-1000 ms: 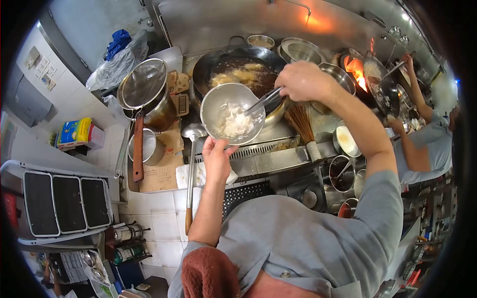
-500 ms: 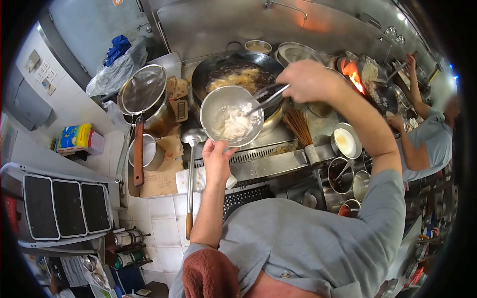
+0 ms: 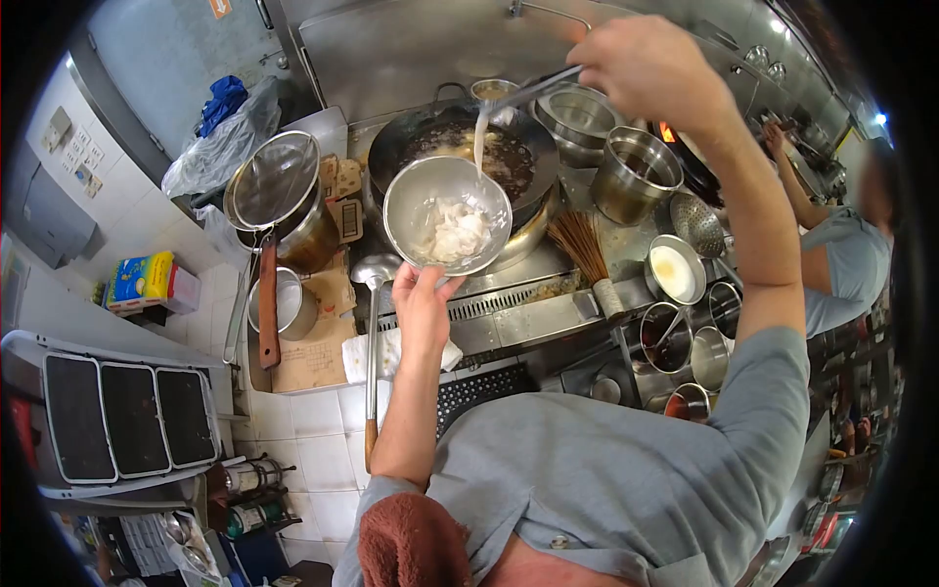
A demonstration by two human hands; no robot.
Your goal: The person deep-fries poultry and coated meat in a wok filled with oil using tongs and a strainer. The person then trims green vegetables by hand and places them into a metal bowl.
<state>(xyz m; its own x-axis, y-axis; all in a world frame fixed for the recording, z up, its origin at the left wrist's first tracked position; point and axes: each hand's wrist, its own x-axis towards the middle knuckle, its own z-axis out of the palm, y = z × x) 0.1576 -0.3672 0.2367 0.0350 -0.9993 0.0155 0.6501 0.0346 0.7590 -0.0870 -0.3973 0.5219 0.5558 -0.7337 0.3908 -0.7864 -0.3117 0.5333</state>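
Bowl (image 3: pixel 401 210) with pale pieces (image 3: pixel 460 233), at near side of the wok (image 3: pixel 388 147), is in the left hand (image 3: pixel 423 298); the right hand (image 3: pixel 650 70) grips tongs (image 3: pixel 536 90), with pale strip (image 3: pixel 480 142) hanging. A weak pinch could drop this strip and splash the wok's liquid (image 3: pixel 514 174). I count one bowl, one wok, one tongs, one hanging strip; the pieces I cannot count.

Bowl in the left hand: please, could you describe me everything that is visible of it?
The bowl is round, deep and plain, silvery like metal, with a smooth wall and no visible handle. Pale, wet-looking pieces lie in its bottom. The left hand grips its near edge. It is held up in front of the wok, its mouth towards the camera. At its far edge, a pale strip hangs from the tongs; contact is unclear.
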